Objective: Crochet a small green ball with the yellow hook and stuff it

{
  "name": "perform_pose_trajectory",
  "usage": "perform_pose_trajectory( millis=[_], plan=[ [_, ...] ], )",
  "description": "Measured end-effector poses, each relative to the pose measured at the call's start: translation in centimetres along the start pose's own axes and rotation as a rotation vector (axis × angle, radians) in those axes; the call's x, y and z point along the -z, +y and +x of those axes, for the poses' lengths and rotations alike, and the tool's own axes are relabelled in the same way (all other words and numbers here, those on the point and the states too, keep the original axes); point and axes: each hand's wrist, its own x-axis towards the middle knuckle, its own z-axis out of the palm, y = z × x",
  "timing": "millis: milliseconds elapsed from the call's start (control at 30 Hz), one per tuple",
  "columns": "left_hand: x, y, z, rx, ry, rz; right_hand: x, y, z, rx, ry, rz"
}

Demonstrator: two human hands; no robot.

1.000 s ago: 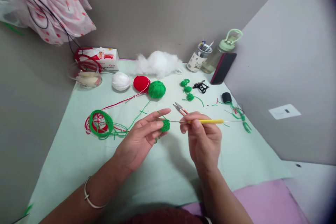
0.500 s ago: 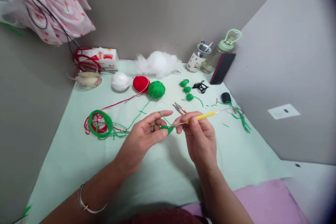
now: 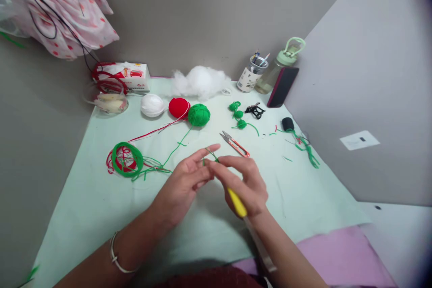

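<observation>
My left hand [image 3: 178, 184] is closed on a small green crochet piece [image 3: 217, 160], which the fingers mostly hide. Green yarn [image 3: 212, 153] loops over its raised index finger. In my right hand [image 3: 248, 184] is a crochet hook with a yellow handle [image 3: 237, 202], tilted back toward my wrist. The thumb and index finger of that hand meet at the green piece, beside the left fingertips. From the green yarn ball [image 3: 199, 115] a strand runs down toward my left hand. Just beyond the right hand lie orange-handled thread snips [image 3: 236, 145].
Red [image 3: 179, 108] and white [image 3: 152, 105] yarn balls stand behind, near white stuffing [image 3: 201, 82]. Coiled green yarn [image 3: 117, 159] lies left. Small green crocheted pieces [image 3: 238, 114], a black claw clip [image 3: 255, 110], a phone [image 3: 282, 87], a bottle [image 3: 273, 72] and yarn scraps [image 3: 305, 144] sit right.
My right hand has turned, swinging the hook's handle from pointing right to pointing back toward me. Its fingertips have come in to the green piece, uncovering the snips.
</observation>
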Motion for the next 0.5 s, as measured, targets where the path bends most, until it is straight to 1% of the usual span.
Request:
perform_pose_trajectory(
  millis=[33, 100, 167, 200, 267, 333, 433, 500],
  plan=[
    [0.0, 0.2, 0.0, 0.044, -0.024, -0.051, 0.1, 0.1, 0.2, -0.09, 0.049, 0.098],
    [0.0, 0.6, 0.0, 0.042, -0.031, -0.091, 0.2, 0.2, 0.7, -0.312, 0.122, 0.346],
    [-0.1, 0.9, -0.1, -0.011, -0.03, -0.072, 0.1, 0.4, 1.2, -0.477, 0.126, 0.565],
    [-0.2, 0.9, -0.2, -0.032, -0.039, -0.052, 0.0, 0.5, 1.4, -0.516, 0.106, 0.627],
    [-0.4, 0.8, -0.3, -0.071, -0.045, 0.002, -0.2, 0.4, 1.5, -0.518, 0.056, 0.656],
    [-0.5, 0.5, -0.4, -0.113, -0.024, 0.062, -0.4, 0.1, 1.4, -0.473, 0.038, 0.587],
    [-0.5, 0.2, -0.3, -0.15, 0.045, 0.075, -0.6, -0.3, 0.8, -0.31, 0.027, 0.349],
    [-0.4, 0.1, -0.1, -0.11, 0.056, 0.013, -0.6, -0.4, 0.3, -0.193, 0.019, 0.198]
  ],
)
